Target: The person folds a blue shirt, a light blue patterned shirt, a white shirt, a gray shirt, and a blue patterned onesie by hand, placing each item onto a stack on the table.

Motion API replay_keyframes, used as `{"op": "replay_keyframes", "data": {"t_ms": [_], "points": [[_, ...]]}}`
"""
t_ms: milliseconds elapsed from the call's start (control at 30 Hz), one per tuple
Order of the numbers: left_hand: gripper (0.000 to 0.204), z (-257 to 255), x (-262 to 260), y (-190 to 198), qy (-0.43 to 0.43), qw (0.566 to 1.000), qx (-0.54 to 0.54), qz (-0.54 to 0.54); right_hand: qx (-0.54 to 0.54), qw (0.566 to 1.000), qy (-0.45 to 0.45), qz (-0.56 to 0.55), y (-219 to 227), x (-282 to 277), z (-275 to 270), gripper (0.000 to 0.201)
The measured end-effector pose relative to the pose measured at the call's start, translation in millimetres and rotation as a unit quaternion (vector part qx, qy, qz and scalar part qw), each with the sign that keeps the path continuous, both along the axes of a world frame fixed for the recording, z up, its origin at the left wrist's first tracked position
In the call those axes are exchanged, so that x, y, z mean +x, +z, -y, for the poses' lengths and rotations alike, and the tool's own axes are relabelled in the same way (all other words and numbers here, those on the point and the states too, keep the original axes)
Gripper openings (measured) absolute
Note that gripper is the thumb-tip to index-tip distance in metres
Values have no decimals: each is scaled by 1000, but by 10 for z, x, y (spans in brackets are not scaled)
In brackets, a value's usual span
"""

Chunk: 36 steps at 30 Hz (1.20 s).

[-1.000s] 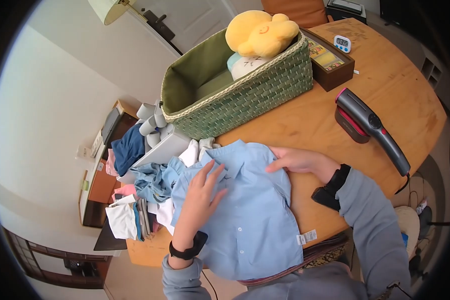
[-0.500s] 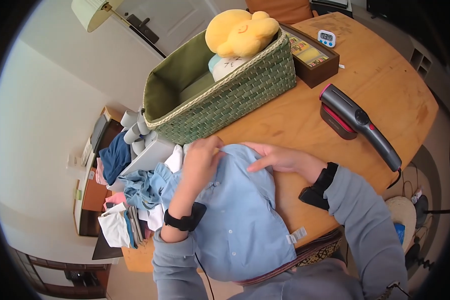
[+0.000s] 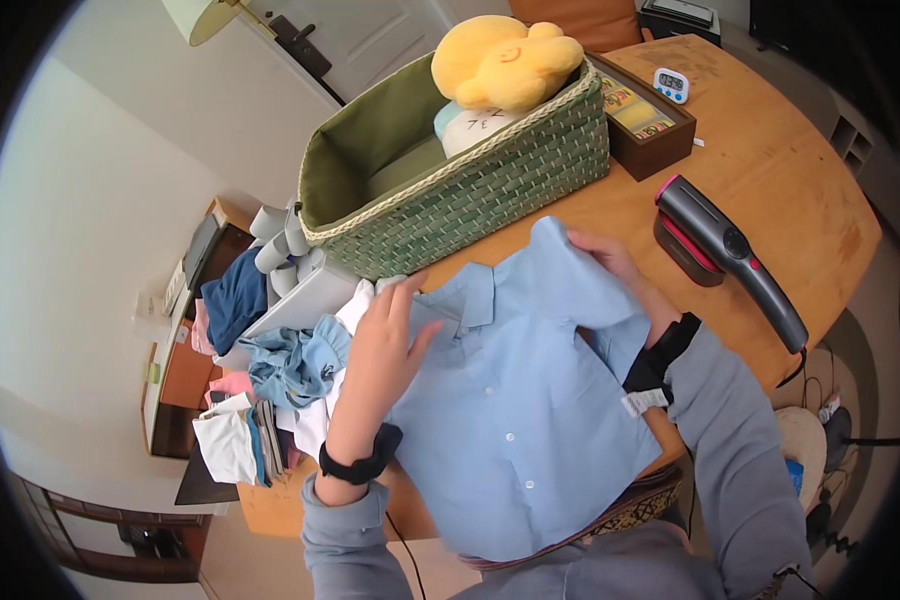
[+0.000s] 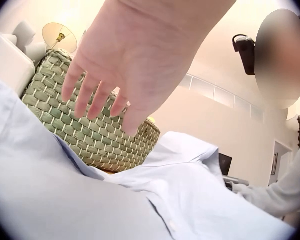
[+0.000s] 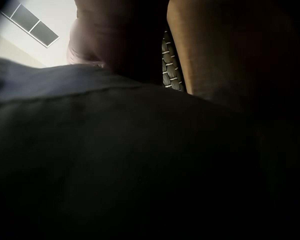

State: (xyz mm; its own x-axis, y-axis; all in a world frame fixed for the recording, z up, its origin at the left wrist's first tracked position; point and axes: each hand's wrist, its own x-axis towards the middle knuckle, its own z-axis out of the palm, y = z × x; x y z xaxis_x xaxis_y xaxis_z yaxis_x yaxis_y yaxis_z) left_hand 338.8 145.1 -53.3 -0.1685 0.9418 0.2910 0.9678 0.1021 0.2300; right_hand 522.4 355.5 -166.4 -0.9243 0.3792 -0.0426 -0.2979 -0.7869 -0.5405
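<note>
A light blue buttoned shirt (image 3: 515, 370) with a collar is spread over the table's near edge. At its far right shoulder, my right hand (image 3: 610, 260) grips the cloth and holds that side raised; the fingertips are hidden behind the fabric. The sleeve hangs over that forearm, and dark cloth fills most of the right wrist view. My left hand (image 3: 378, 340) hovers by the collar's left side with fingers extended. In the left wrist view its palm and spread fingers (image 4: 92, 102) show above the shirt (image 4: 190, 175), holding nothing.
A green woven basket (image 3: 470, 215) with a yellow plush toy (image 3: 505, 65) stands at the back. To the right lies a dark handheld steamer (image 3: 730, 245). Folded clothes (image 3: 228, 445) and a crumpled blue garment (image 3: 295, 360) are at the left. A wooden box (image 3: 650, 140) and timer (image 3: 671, 86) sit farther back.
My left hand reached to the collar, then drew back with fingers extended. The right hand moved right and away from me, lifting the shirt's shoulder; the collar and front now lie more spread out.
</note>
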Motion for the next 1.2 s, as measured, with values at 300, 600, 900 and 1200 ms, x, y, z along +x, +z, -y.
{"op": "replay_keyframes", "data": {"t_ms": [300, 600, 900, 1200], "points": [[26, 1169, -264, 56, 198, 971, -129, 38, -22, 997, -73, 18, 72, -85, 145, 23], [34, 2072, -362, -360, 274, 956, -80, 62, -13, 998, -66, 14, 95, -57, 155, 23], [42, 1911, -360, -472, 336, 932, 6, 134, -17, 999, -41, -5, 76, -40, 122, 22], [31, 2058, -484, -200, 382, 918, 104, 37, -35, 999, -31, -2, 106, -54, 148, 23]]}}
